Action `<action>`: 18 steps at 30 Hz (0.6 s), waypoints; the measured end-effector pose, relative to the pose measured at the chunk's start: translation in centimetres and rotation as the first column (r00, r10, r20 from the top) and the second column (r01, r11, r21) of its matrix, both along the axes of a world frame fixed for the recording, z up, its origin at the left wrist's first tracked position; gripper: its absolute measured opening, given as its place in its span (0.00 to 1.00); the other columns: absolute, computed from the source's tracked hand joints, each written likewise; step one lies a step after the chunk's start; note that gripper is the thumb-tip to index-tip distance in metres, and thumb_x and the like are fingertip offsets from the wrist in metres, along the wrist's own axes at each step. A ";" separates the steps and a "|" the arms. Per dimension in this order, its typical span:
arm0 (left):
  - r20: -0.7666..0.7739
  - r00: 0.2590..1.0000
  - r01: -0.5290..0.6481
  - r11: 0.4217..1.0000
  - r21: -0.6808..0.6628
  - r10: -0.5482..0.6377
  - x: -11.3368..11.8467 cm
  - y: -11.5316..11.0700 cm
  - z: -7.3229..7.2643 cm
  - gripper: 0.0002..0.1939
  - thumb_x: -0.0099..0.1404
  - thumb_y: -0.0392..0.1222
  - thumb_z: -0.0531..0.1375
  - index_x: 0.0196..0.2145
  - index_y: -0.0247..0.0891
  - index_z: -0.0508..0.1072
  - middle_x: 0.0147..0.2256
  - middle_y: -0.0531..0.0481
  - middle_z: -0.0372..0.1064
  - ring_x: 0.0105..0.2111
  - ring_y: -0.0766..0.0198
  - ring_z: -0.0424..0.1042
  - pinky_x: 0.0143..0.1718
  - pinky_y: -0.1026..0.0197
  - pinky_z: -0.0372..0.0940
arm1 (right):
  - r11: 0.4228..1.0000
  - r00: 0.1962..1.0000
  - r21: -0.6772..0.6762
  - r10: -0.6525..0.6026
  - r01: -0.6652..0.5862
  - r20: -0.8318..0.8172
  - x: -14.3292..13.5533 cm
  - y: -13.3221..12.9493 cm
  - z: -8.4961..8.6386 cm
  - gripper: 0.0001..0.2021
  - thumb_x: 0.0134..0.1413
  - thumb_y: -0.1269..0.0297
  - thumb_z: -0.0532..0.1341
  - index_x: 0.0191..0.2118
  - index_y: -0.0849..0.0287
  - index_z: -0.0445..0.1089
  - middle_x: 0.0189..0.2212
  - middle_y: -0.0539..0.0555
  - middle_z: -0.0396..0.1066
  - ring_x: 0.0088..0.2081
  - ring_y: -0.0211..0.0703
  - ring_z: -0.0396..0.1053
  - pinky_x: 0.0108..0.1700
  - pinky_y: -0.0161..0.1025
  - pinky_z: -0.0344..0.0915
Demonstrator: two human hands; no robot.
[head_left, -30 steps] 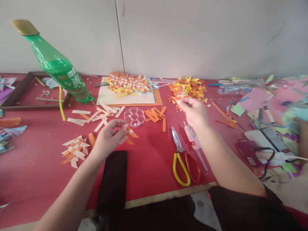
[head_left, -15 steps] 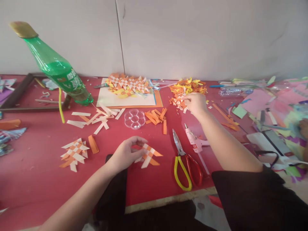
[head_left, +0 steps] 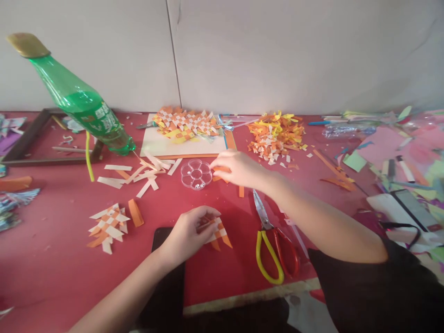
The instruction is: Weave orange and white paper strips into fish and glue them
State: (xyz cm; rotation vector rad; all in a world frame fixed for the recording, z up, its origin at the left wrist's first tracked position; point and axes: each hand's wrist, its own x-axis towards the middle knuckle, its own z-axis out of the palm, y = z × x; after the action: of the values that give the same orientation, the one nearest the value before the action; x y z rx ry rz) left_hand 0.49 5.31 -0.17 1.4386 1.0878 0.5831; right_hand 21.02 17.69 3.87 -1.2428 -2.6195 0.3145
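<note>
My left hand (head_left: 192, 233) is closed on a woven paper fish (head_left: 219, 231) of orange and white strips, low over the red table. Its fingers hide part of the weave. My right hand (head_left: 239, 169) is held over a small pile of orange paper strips (head_left: 242, 191), fingers apart at the right rim of a clear flower-shaped palette (head_left: 196, 174). A few tiny white pieces lie in the palette's cups. Another woven paper fish (head_left: 110, 224) rests to the left, beside a folded orange strip (head_left: 135, 212).
Scissors (head_left: 266, 226) with yellow and red handles lie near the front edge, partly beside a glue gun under my right arm. A green bottle (head_left: 93, 113) stands back left. White strips (head_left: 148, 173), a heap of paper scraps (head_left: 275, 132) and finished woven pieces (head_left: 183, 122) lie farther back.
My right hand has moved left from the scrap heap to the palette's right side. The woven fish in my left hand has turned, its tail strips now pointing more downward.
</note>
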 end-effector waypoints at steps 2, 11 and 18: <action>-0.021 1.000 -0.002 0.999 0.037 0.003 -0.1 0.0 -0.1 0.09 0.64 0.42 0.59 0.42 0.41 0.73 0.37 0.48 0.76 0.36 0.59 0.77 0.39 0.59 0.72 | 0.992 0.992 -0.037 0.122 -0.121 0.019 -2.2 -1.0 -0.7 0.08 0.56 0.67 0.65 0.42 0.54 0.76 0.39 0.51 0.73 0.42 0.40 0.68 0.43 0.35 0.65; 0.046 0.937 -0.349 0.934 0.071 0.347 0.0 -0.1 -0.4 0.13 0.60 0.46 0.64 0.41 0.41 0.71 0.41 0.43 0.72 0.45 0.51 0.71 0.52 0.45 0.64 | 0.981 0.983 0.063 0.180 -0.181 0.016 -3.3 -1.7 -2.6 0.11 0.61 0.75 0.57 0.34 0.60 0.76 0.35 0.55 0.70 0.39 0.42 0.62 0.39 0.39 0.61; 0.303 0.783 -0.455 0.832 -0.316 0.543 -0.5 1.3 0.8 0.20 0.67 0.51 0.58 0.53 0.41 0.61 0.53 0.41 0.68 0.45 0.56 0.75 0.46 0.51 0.70 | 0.970 0.984 0.178 0.174 -0.163 -0.047 -1.9 -5.8 -0.6 0.16 0.65 0.73 0.50 0.31 0.60 0.73 0.34 0.57 0.69 0.40 0.44 0.61 0.41 0.41 0.63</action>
State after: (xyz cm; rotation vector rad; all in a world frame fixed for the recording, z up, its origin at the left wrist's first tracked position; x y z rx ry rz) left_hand -0.04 6.58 0.65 0.7729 1.1774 1.0398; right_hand 19.11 11.93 3.28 -0.9427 -2.6394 0.1464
